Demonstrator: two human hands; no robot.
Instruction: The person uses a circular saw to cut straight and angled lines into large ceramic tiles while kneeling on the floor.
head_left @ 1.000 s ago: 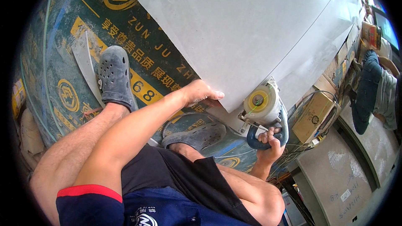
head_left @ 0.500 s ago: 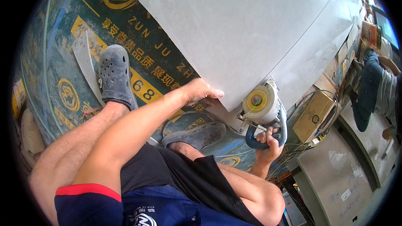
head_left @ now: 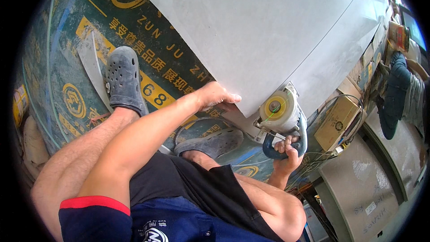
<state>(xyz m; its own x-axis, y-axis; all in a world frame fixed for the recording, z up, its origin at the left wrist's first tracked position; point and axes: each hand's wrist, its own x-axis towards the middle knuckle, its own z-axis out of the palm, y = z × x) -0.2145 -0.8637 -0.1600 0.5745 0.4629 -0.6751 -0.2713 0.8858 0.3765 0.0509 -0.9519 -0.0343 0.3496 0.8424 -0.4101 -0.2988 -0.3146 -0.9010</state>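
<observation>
A large pale grey tile (head_left: 251, 31) slopes away in front of me. My left hand (head_left: 215, 97) grips its near corner, thumb on top and the fingers mostly hidden beneath. Closed round the dark loop handle of a handheld tile saw (head_left: 277, 107), my right hand (head_left: 288, 153) keeps the tool at the tile's near edge. The saw has a pale body with a round yellow centre. From its front a thin dark line (head_left: 329, 29) runs across the tile toward the far right. The blade itself is hidden.
Printed green protective sheeting (head_left: 67, 76) covers the floor. A narrow tile offcut (head_left: 92, 69) lies by my left clog (head_left: 123, 78). To the right are a cardboard box (head_left: 337, 123), loose cables (head_left: 309, 166) and large brownish tiles (head_left: 358, 188). Another person's dark-clad leg (head_left: 395, 94) is at far right.
At far right the other person's hand, low by the brownish tiles, has mostly gone out of sight. My hands and the saw look almost unmoved.
</observation>
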